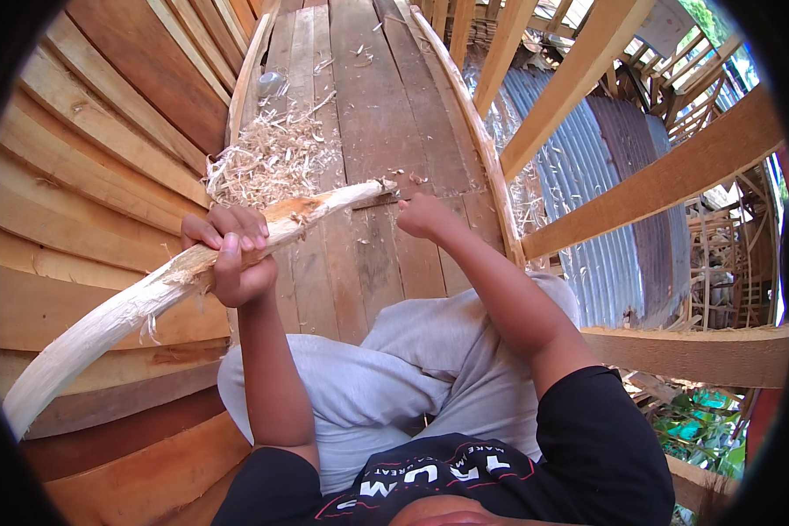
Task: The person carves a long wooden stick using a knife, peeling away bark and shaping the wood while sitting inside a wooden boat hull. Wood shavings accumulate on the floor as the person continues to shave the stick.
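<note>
A long, curved, peeled branch (105,333) runs from the lower left up to the middle of the head view. Its bare wood is pale, with an orange-brown patch near the far end and a dark tip. My left hand (237,254) is wrapped round it at mid-length, thumb on top. Beside the tip, my right hand (422,216) is closed in a fist. A thin dark edge shows between that fist and the branch, perhaps a blade, but its kind is not clear. A loose strip of fibre hangs from the branch below my left hand.
A heap of pale wood shavings (276,153) lies on the plank floor (381,105), with a clear rounded object (273,84) behind it. Overlapping boards (88,202) wall the left. Timber posts (579,83) and corrugated metal sheets (587,202) stand right. My grey-clad legs are folded below.
</note>
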Tool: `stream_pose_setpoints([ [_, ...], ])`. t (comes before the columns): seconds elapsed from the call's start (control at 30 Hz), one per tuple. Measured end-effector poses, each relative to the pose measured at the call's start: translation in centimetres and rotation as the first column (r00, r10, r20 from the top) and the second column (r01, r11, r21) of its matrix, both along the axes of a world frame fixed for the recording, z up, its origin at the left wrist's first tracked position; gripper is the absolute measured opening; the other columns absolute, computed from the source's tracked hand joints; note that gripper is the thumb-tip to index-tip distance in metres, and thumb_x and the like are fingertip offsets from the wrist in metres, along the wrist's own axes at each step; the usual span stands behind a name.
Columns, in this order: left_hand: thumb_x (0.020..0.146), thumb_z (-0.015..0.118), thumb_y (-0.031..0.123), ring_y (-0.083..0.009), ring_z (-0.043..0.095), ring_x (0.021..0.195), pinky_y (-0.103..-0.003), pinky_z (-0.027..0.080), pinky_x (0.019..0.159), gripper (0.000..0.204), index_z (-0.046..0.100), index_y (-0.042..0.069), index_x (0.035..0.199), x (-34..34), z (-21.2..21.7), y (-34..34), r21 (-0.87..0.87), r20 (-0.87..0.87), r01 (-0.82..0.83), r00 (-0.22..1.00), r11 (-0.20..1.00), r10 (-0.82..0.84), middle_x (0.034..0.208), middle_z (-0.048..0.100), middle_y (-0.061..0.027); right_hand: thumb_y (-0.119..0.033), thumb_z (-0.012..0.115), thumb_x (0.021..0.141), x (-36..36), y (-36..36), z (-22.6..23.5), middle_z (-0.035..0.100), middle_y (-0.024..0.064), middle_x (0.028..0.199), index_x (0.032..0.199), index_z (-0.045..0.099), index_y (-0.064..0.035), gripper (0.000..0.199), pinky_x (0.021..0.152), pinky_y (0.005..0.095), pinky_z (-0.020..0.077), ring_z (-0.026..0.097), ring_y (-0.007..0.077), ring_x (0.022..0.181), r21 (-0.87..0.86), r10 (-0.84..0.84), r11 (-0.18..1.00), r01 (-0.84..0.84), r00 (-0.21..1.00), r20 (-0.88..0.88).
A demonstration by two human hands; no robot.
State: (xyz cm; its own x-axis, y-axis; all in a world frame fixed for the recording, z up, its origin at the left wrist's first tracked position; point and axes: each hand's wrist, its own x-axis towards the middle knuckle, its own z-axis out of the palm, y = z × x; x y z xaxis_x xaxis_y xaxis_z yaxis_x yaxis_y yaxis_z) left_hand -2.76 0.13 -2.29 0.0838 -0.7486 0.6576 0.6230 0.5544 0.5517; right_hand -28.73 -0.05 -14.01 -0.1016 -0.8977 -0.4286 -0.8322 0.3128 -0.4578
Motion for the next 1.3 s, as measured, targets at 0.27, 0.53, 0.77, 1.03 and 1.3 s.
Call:
stream_pose_setpoints([
  [0.27,0.075,0.052,0.002,-0.0137,0.044,0.053,-0.029,0.042,0.055,0.018,0.038,0.011,0.082,-0.6,0.4,-0.5,0.027,-0.060,0.024,0.998,0.999,-0.023,0.061,0.044,-0.0041,-0.028,0.046,0.091,-0.7,-3.4,-4.9,0.061,0.0269,0.113,0.107,0.064,0.0042,0.040,0.094,0.0470,0.0453,0.057,0.0396,0.111,-0.072,-0.072,0.995,0.072,0.997,-0.004],
  [0.53,0.076,0.053,0.000,-0.0134,0.043,0.052,-0.028,0.042,0.052,0.020,0.037,0.010,0.082,-1.4,0.3,0.0,-0.053,-0.010,-0.011,1.000,0.999,0.010,0.061,0.043,-0.0041,-0.025,0.049,0.088,0.7,-1.9,-2.9,0.061,0.0292,0.111,0.107,0.063,0.0057,0.039,0.094,0.0469,0.0456,0.058,0.0410,0.108,-0.130,-0.118,0.985,0.116,0.993,-0.006],
  [0.77,0.075,0.053,0.000,-0.0130,0.042,0.053,-0.028,0.042,0.053,0.020,0.037,0.010,0.082,-1.1,0.1,0.7,-0.026,-0.010,0.002,1.000,1.000,-0.003,0.061,0.043,-0.0041,-0.025,0.050,0.087,0.4,-0.3,-0.6,0.060,0.0279,0.115,0.107,0.064,0.0053,0.039,0.095,0.0462,0.0449,0.057,0.0401,0.111,-0.024,-0.135,0.991,0.135,0.991,0.001],
  [1.03,0.075,0.054,0.000,-0.0129,0.042,0.052,-0.028,0.042,0.055,0.021,0.037,0.010,0.083,-1.9,0.9,0.5,0.006,-0.026,0.019,0.999,1.000,-0.019,0.062,0.043,-0.0042,-0.026,0.047,0.088,0.1,-1.8,-2.3,0.060,0.0267,0.117,0.107,0.063,0.0045,0.039,0.097,0.0469,0.0441,0.056,0.0391,0.112,-0.013,-0.112,0.994,0.112,0.993,-0.023],
  [1.3,0.075,0.053,-0.001,-0.0124,0.042,0.051,-0.027,0.042,0.052,0.020,0.038,0.010,0.082,-2.5,0.7,0.6,-0.057,0.003,0.005,1.000,0.998,-0.005,0.062,0.043,-0.0035,-0.027,0.051,0.086,-0.6,-3.3,-4.0,0.059,0.0197,0.125,0.124,0.057,-0.0014,0.046,0.097,0.0418,0.0463,0.055,0.0333,0.119,-0.021,-0.152,0.988,0.152,0.988,-0.002],
])
